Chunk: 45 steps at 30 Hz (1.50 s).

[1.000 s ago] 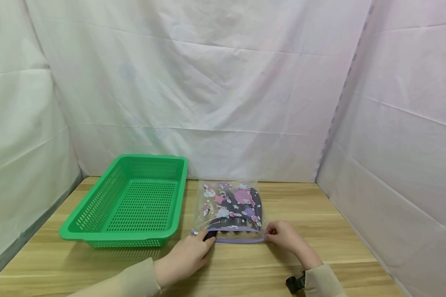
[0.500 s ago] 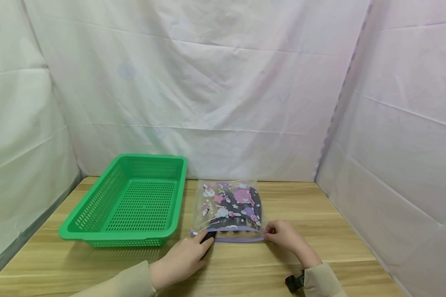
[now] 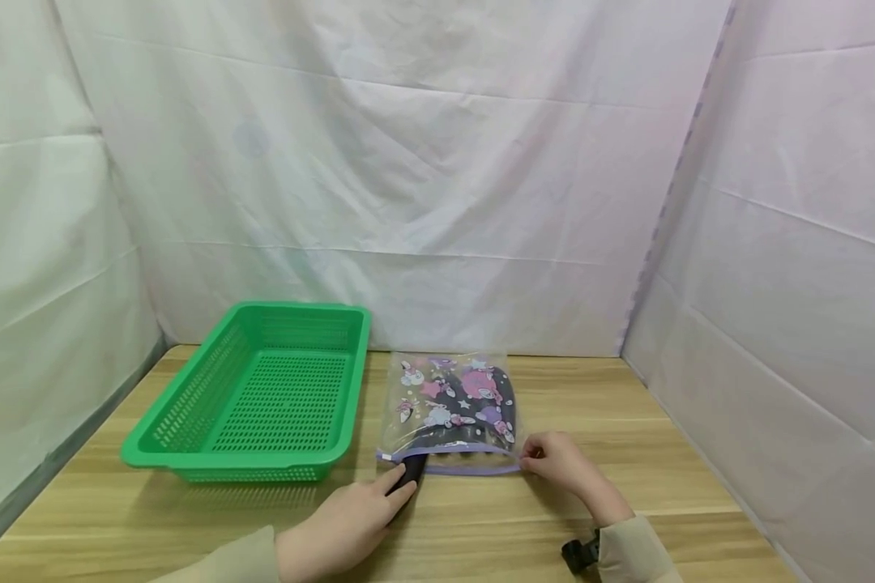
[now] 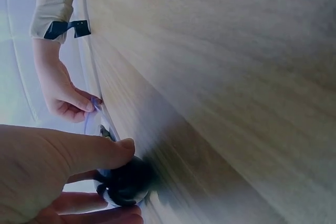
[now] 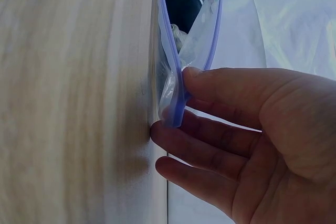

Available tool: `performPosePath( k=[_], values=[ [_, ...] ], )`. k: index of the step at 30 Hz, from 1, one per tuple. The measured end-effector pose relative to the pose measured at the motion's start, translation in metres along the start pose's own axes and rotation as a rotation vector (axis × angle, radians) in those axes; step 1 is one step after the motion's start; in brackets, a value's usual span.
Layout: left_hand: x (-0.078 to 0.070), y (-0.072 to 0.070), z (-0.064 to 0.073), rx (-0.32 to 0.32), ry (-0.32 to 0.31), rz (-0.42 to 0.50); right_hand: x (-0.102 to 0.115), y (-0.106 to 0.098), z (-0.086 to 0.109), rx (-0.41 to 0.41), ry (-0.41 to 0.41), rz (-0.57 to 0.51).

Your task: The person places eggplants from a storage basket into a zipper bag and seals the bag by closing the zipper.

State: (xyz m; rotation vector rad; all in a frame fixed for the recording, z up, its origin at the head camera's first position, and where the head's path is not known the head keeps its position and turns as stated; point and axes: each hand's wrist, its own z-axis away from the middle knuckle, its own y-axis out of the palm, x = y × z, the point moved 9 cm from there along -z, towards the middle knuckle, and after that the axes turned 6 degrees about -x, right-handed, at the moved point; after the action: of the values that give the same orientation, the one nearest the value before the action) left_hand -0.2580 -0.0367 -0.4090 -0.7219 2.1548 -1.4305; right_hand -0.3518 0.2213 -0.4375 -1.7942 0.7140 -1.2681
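A clear zip bag [image 3: 424,391] with pink and purple cartoon prints and a lilac zip edge [image 3: 481,470] lies flat on the table, its mouth toward me. Several long dark things fill it. Out of the left end of the mouth sticks a long, dark, glossy eggplant [image 3: 413,467], its rounded end also in the left wrist view. My left hand [image 3: 343,518] grips that eggplant [image 4: 126,182] between thumb and fingers. At the mouth's right corner, my right hand [image 3: 563,465] pinches the zip edge [image 5: 181,90]; the right wrist view shows the mouth parted.
A green perforated plastic basket [image 3: 284,465], with nothing in it, stands left of the bag. White cloth walls [image 3: 408,178] close off the back and sides of the wooden table [image 3: 620,413]. A small black device [image 3: 579,555] is strapped at my right wrist.
My left hand has moved back toward me and slightly left, drawing more of the eggplant out of the bag. The right hand stays at the same corner.
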Motion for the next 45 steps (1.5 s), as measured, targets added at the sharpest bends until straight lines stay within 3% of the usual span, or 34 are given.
performPosePath(
  k=[9,16,25,32,40,45],
  values=[
    [-0.003,0.002,-0.002,-0.056,0.029,-0.019,-0.004,0.003,0.002,0.0,0.033,-0.002],
    [0.006,0.014,-0.013,0.008,-0.064,-0.008,-0.003,0.007,0.004,0.007,0.024,-0.017],
    [0.001,0.012,-0.03,-0.012,-0.029,-0.06,-0.002,0.006,0.004,-0.002,0.013,-0.001],
    [0.003,0.014,-0.025,0.024,-0.052,-0.025,-0.004,0.006,0.005,-0.005,0.01,0.001],
    [-0.01,0.004,-0.015,-0.011,0.068,-0.061,-0.003,0.002,0.003,-0.001,0.009,-0.017],
    [-0.011,0.006,-0.016,-0.009,0.083,-0.068,-0.002,0.001,0.0,-0.007,-0.003,-0.003]
  ],
)
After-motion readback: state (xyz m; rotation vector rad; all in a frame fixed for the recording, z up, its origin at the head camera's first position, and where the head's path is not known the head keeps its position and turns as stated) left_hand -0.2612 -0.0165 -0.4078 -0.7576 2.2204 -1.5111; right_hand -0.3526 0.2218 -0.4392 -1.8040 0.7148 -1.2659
